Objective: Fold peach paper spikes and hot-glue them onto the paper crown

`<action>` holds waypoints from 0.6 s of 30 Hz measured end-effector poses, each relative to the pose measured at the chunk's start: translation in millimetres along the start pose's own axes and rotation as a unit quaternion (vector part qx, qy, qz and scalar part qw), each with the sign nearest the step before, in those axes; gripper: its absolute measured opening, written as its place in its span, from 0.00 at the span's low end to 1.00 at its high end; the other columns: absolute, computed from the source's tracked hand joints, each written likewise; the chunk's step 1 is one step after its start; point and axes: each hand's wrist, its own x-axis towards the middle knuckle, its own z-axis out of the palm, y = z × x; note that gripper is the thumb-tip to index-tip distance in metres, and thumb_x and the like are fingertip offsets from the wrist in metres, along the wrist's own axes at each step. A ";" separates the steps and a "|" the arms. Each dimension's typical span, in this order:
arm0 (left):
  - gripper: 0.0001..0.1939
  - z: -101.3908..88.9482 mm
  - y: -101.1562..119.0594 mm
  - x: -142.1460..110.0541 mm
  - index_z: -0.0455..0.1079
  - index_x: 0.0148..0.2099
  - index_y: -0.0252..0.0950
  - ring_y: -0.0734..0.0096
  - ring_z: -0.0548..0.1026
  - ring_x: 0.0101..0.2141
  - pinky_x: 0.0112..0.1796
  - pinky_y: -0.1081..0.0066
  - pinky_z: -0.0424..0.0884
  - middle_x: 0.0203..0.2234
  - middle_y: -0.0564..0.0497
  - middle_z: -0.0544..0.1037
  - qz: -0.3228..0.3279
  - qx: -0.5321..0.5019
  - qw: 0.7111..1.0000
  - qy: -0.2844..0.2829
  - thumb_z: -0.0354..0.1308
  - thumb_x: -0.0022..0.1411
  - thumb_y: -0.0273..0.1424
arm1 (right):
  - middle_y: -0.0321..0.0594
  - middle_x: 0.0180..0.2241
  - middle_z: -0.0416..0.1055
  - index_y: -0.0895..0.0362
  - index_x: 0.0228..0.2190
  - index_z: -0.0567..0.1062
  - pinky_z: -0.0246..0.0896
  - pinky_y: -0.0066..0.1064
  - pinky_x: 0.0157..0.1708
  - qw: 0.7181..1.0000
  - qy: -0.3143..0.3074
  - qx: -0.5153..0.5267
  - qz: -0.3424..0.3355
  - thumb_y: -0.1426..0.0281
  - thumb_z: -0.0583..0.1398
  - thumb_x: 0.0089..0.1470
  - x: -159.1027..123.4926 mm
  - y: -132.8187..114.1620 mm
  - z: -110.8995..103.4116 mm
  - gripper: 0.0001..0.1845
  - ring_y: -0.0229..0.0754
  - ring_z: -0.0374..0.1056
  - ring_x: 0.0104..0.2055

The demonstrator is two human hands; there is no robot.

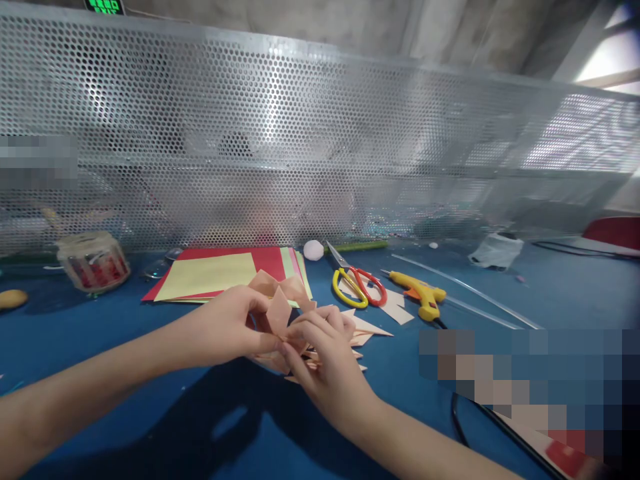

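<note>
Between both hands is a peach folded-paper flower (279, 312) with pointed petals, held above the blue table. My left hand (233, 323) pinches it from the left, thumb low and fingers partly behind the paper. From the right, my right hand (325, 347) is closed on its lower middle, thumb and fingertips pressed together close to the left thumb. More folded peach paper pieces (370, 328) with sharp tips lie behind and beneath my right hand, partly hidden by it.
Coloured paper sheets (210, 275) lie behind my left hand. Scissors (367, 287) with red and yellow handles and a yellow glue gun (420, 293) lie to the right, near clear glue sticks (480, 290). A jar (94, 263) stands left. A perforated metal screen (300, 147) borders the table.
</note>
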 end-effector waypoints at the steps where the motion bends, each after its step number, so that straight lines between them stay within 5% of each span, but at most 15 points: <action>1: 0.11 -0.4 -0.9 0.3 0.70 0.33 0.33 0.70 0.75 0.34 0.37 0.66 0.74 0.30 0.55 0.75 -0.001 0.005 1.000 -0.008 0.63 0.65 0.34 | 0.33 0.32 0.75 0.51 0.31 0.70 0.49 0.42 0.40 1.000 -0.001 -0.002 0.000 0.76 0.61 0.59 0.0 0.0 0.1 0.08 0.46 0.62 0.38; 10: 0.12 -3.9 -0.2 2.0 0.73 0.45 0.33 0.68 0.78 0.36 0.38 0.64 0.77 0.39 0.51 0.78 -0.030 0.027 0.997 -0.067 0.60 0.68 0.38 | 0.34 0.36 0.76 0.49 0.33 0.73 0.51 0.43 0.42 1.000 -0.002 0.000 0.002 0.73 0.62 0.59 -0.5 0.6 -1.3 0.05 0.47 0.63 0.41; 18: 0.13 -6.5 -1.4 0.6 0.71 0.34 0.33 0.71 0.75 0.32 0.35 0.67 0.74 0.30 0.54 0.75 -0.020 0.011 0.998 -0.054 0.63 0.66 0.38 | 0.36 0.39 0.75 0.51 0.32 0.71 0.52 0.44 0.43 1.000 -0.013 0.003 0.004 0.74 0.63 0.54 -0.3 -1.3 -2.1 0.06 0.49 0.63 0.43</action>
